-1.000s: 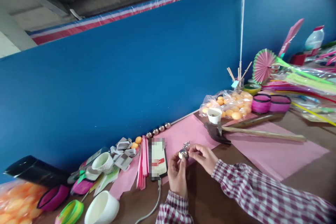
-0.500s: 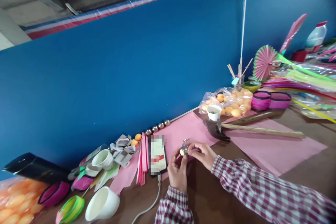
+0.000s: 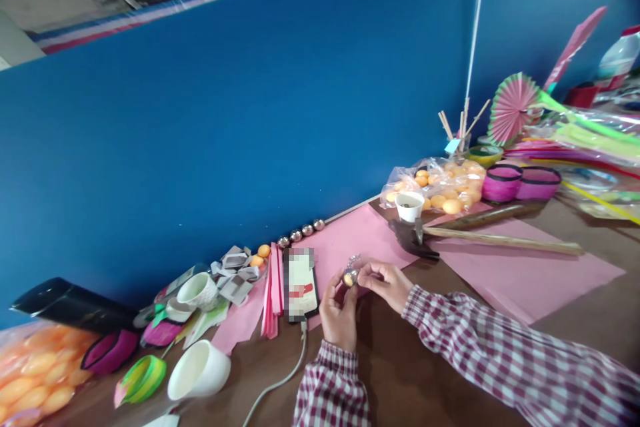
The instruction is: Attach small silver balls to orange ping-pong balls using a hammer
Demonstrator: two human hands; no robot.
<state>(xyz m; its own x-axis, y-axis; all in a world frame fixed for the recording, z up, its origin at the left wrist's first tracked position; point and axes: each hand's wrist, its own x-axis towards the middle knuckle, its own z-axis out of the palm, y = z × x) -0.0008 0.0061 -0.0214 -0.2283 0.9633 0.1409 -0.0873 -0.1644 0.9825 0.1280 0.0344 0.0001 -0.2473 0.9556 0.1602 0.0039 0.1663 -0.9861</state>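
Note:
My left hand is closed, its thumb and fingers around a small ball that shows orange on one part and shiny silver on another. Against the ball's right side, the thumb and fingers of my right hand are pinched together. Whatever sits between those fingertips is too small to make out. Just behind the ball, small shiny silver pieces lie on pink paper. Several silver studded balls form a row along the wall.
A phone with a cable lies left of my hands. To the right rests a hammer, near a white cup and a bag of orange balls. A white tub stands at the left front. The blue wall bounds the table's back.
The camera view has shifted slightly. The ball has turned a little, showing more orange towards me. Both hands stay at it.

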